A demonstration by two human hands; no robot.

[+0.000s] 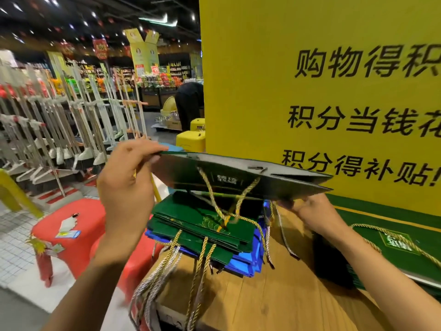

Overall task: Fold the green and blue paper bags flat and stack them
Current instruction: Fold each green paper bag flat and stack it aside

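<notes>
L forearm (95,271) comes up from bottom-left, closest to cam; R forearm (381,290) from bottom-right. The left hand (128,185) pinches the left end of a dark green paper bag (238,175) btwn thumb and fingers. The right hand (310,212) grips the bag's other end from below, fingers curled round the edge, tips partly hidden. Bag is folded nearly flat and held roughly level btwn both hands, w/ its right end gaping a bit in two layers. Its gold rope handles (216,201) hang down from the middle.

Directly below the hands is a stack of flat bags (200,225) on a wooden table (262,297). Green ones sit on top, blue bags (248,259) under, gold and silver cords spilling over the near edge. Held bag is above the stack, apart from it. Handles dangle down to it, contact unclear.

Right of the right hand lies another pile of green bags (393,244). Beyond both hands stands a yellow sign board (298,80) w/ black text. Left of the left hand is a red stool (71,230), and farther off a mop rack (59,111).
</notes>
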